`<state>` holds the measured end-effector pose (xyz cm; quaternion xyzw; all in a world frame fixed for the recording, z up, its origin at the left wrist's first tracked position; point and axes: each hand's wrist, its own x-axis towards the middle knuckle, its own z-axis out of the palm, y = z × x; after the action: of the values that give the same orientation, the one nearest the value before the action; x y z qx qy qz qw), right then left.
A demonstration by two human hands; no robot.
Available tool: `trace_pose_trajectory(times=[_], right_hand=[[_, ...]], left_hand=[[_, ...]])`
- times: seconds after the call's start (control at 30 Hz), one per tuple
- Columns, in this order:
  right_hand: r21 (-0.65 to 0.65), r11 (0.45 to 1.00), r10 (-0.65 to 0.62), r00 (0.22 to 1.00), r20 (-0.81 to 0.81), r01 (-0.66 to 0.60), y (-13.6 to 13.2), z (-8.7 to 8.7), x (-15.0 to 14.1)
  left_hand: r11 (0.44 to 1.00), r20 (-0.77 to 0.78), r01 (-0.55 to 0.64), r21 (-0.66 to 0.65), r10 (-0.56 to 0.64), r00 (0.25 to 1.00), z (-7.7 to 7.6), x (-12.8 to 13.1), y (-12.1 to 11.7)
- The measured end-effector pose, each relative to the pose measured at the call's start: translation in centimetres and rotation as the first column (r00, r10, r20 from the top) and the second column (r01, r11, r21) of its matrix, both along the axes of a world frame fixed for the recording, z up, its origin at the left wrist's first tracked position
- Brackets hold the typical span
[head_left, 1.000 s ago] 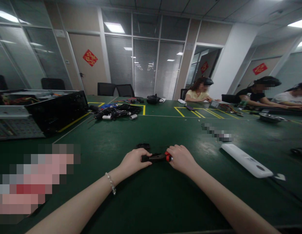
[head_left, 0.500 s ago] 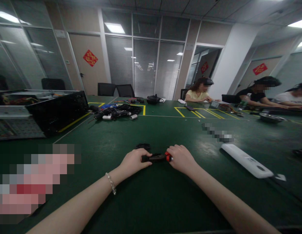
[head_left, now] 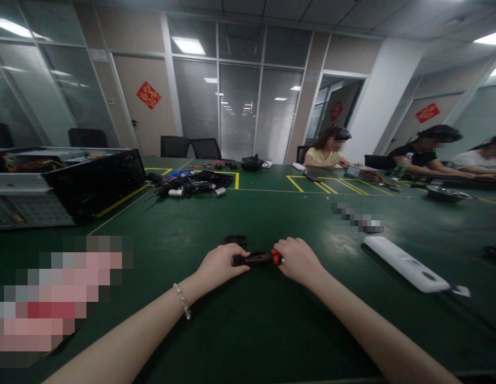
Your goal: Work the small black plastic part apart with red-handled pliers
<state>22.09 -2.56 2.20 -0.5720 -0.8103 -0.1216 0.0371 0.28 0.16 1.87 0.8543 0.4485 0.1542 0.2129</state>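
Observation:
My right hand [head_left: 298,260] is closed around the red handles of a pair of pliers [head_left: 259,259]. The dark metal jaws point left, toward my other hand. My left hand [head_left: 224,262], with a beaded bracelet at the wrist, pinches a small black piece [head_left: 238,260] between thumb and fingers. Jaws and black piece meet just in front of the left fingertips; whether the jaws grip it I cannot make out. Just beyond the left knuckles lies another small black part [head_left: 235,240] on the green table [head_left: 248,330].
An opened computer case [head_left: 108,184] stands at the left. Beyond the hands sits a pile of cables and tools [head_left: 188,184]. At the right lie a white power strip [head_left: 406,264] and a metal bowl [head_left: 448,193]. Several people [head_left: 326,152] sit along the far right side.

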Motion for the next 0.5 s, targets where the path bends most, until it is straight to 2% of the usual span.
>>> trace_pose_trajectory(times=[0.5], right_hand=[[-0.008, 1.000, -0.005, 1.000, 0.016, 0.005, -0.04, 0.30, -0.14]], left_hand=[[0.999, 0.022, 0.017, 0.033, -0.018, 1.000, -0.65, -0.19, 0.38]])
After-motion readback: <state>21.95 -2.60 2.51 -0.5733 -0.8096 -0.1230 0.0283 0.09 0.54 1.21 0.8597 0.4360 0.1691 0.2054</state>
